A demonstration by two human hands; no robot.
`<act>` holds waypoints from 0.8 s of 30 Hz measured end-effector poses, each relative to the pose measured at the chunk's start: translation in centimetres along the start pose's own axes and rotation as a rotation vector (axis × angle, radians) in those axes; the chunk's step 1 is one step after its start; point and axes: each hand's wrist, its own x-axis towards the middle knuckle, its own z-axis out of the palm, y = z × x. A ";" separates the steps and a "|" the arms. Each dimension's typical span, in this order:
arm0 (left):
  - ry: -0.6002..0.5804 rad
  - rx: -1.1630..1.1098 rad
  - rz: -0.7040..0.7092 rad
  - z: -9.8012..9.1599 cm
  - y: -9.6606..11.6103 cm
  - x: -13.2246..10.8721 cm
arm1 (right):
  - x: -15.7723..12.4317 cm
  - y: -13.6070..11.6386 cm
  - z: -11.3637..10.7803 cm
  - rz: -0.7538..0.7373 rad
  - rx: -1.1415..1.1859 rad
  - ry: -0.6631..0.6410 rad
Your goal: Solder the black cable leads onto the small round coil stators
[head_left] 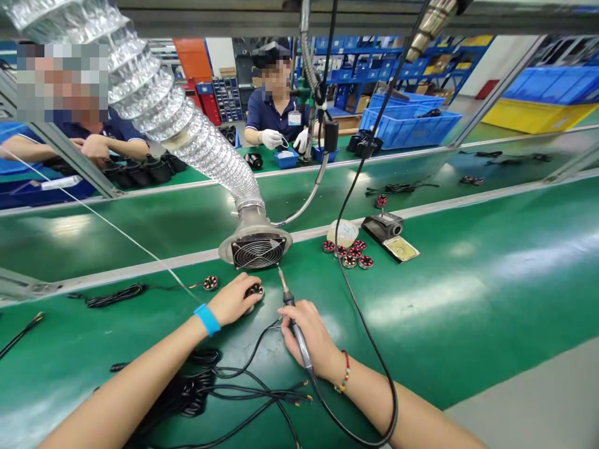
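Note:
My left hand (234, 298), with a blue wristband, has its fingers closed around a small round motor part (255, 290) on the green table, just below the fan. In my right hand (309, 337) is a soldering iron (299, 337), gripped like a pen, its tip pointing up and away near the fan's lower right edge. A thin black cable (262, 340) runs up to the fingers of my right hand; whether they pinch it is unclear. Black cables (191, 390) with bare coloured ends lie in a bundle between my forearms.
A fan (259, 252) on a silver duct (210, 146) hangs ahead. Several red-and-black motors (349, 260) lie near a soldering stand (384, 227). One motor (210, 283) and a coiled cable (116, 295) are at left. Two people sit beyond the moving-line surface (154, 212), near blue bins (409, 125).

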 end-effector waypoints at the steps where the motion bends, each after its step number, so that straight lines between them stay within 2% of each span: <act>1: 0.026 -0.054 -0.024 0.9 0.0 0.4 | 0.0 -0.1 -0.1 -0.001 -0.012 0.008; 3: 0.074 -0.165 -0.072 1.7 -0.2 0.7 | -0.1 -0.1 -0.2 0.009 -0.022 0.012; 4: 0.110 -0.228 -0.095 1.6 -0.4 0.6 | 0.0 -0.2 -0.3 0.019 -0.017 0.005; 7: 0.309 -0.375 -0.140 -1.1 -1.4 -0.6 | 0.1 -0.1 -0.3 0.056 0.018 -0.016; 9: 0.535 -0.412 -0.146 -3.8 -2.1 -1.9 | 0.1 0.0 -0.2 0.087 0.046 -0.022; 11: 0.814 -0.399 -0.109 -5.9 -2.1 -3.5 | 0.2 0.1 -0.1 0.120 0.069 -0.030; 13: 1.098 -0.292 0.026 -6.4 -1.1 -5.2 | 0.2 0.1 -0.1 0.148 0.093 -0.051; 14: 1.247 -0.125 0.191 -5.8 -0.4 -6.0 | 0.2 0.2 -0.2 0.158 0.107 -0.062; 15: 1.226 -0.021 0.266 -4.8 0.5 -6.7 | 0.2 0.2 -0.2 0.166 0.122 -0.071; 16: 1.066 0.071 0.295 -3.5 1.4 -7.1 | 0.2 0.2 -0.3 0.173 0.137 -0.077; 17: 0.785 0.278 0.390 -2.0 2.2 -7.4 | 0.1 0.2 -0.4 0.179 0.151 -0.081; 18: 0.517 0.421 0.427 -0.4 2.8 -7.4 | 0.1 0.2 -0.4 0.183 0.163 -0.085; 19: 0.317 0.489 0.460 1.2 3.2 -7.3 | 0.1 0.2 -0.5 0.186 0.172 -0.087; 20: 0.176 0.537 0.449 2.7 3.3 -7.0 | 0.0 0.2 -0.5 0.188 0.177 -0.086; 22: 0.032 0.568 0.390 4.9 2.8 -6.3 | -0.1 0.3 -0.6 0.184 0.184 -0.079; 24: 0.008 0.567 0.343 6.1 2.0 -5.9 | -0.2 0.4 -0.7 0.178 0.191 -0.069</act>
